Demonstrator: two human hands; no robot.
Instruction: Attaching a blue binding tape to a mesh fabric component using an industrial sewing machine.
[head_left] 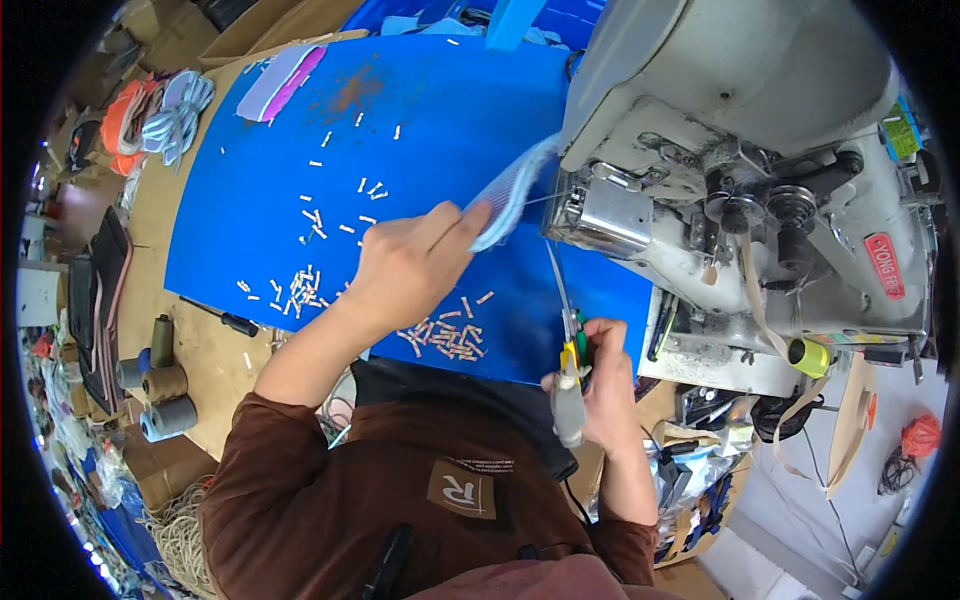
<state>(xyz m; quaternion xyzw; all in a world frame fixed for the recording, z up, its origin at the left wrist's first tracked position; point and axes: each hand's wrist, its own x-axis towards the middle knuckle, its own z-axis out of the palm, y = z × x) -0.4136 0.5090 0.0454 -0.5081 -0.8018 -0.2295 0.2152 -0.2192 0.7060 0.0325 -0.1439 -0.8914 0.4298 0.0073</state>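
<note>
My left hand (420, 262) pinches the near end of a light-blue striped fabric piece (516, 192), lifted over the blue tabletop. The fabric's far end reaches up beside the grey sewing machine (615, 212), and a thin thread runs from it to the machine. In my right hand (608, 392), fingers are wrapped around a pair of scissors (568, 352) with yellow, green and whitish handles. Their long blades point away from me, just below the machine's sewing end. Whether the blades are apart is hard to make out.
Many small pale tags (452, 338) lie scattered on the blue tabletop (430, 120). A grey and purple fabric piece (282, 84) lies at the far left. Thread cones (165, 383) stand at left. A yellow-green ring (808, 356) and a beige tape (762, 300) are by the machine.
</note>
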